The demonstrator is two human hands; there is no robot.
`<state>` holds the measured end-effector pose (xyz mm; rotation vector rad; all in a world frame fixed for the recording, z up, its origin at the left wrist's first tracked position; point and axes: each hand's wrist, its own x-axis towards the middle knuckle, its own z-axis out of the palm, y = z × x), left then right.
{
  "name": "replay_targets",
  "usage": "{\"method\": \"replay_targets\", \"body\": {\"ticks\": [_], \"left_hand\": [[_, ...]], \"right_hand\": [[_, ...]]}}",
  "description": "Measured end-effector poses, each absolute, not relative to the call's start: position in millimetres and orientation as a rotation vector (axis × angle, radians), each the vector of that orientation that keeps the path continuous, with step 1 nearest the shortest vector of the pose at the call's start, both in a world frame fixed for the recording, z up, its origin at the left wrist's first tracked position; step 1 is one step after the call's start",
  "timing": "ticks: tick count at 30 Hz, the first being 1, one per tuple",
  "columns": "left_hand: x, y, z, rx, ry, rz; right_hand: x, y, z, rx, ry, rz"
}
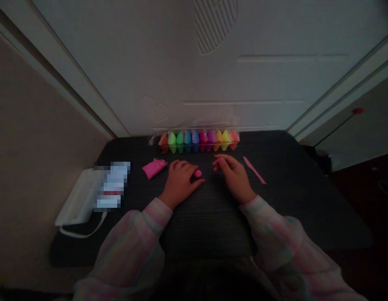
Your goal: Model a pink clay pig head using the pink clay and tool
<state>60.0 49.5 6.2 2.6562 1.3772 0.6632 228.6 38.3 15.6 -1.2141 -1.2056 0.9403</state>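
Note:
My left hand (pixel 180 181) rests on the dark table (pixel 291 196), fingers curled around a small pink clay ball (pixel 197 173) pinched at its fingertips. My right hand (pixel 232 174) lies a little to the right, fingers loosely curled and pointing left toward the ball, with nothing visible in them. A pink clay packet (pixel 154 168) lies just left of my left hand. A pink plastic modelling knife (pixel 254 169) lies just right of my right hand. A row of several coloured clay packets in a clear wrapper (pixel 198 141) stands along the table's far edge.
A white pouch with a cord (pixel 79 200) lies at the table's left edge, partly under a blurred patch. A white door (pixel 213 62) rises right behind the table. The scene is dim.

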Motion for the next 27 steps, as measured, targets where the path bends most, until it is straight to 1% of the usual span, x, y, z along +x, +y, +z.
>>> {"method": "replay_targets", "body": {"ticks": [13, 20, 27], "left_hand": [[58.7, 52.0, 3.4, 2.648, 1.327, 0.647], [58.4, 52.2, 2.5, 2.683, 1.338, 0.594], [59.4, 54.4, 2.2, 2.691, 1.326, 0.579]], "right_hand": [[229.5, 38.5, 15.9, -1.219, -1.152, 0.988], [226.3, 39.7, 15.3, -1.160, -1.007, 1.031], [228.7, 38.1, 17.1, -1.241, -1.156, 0.976]]}}
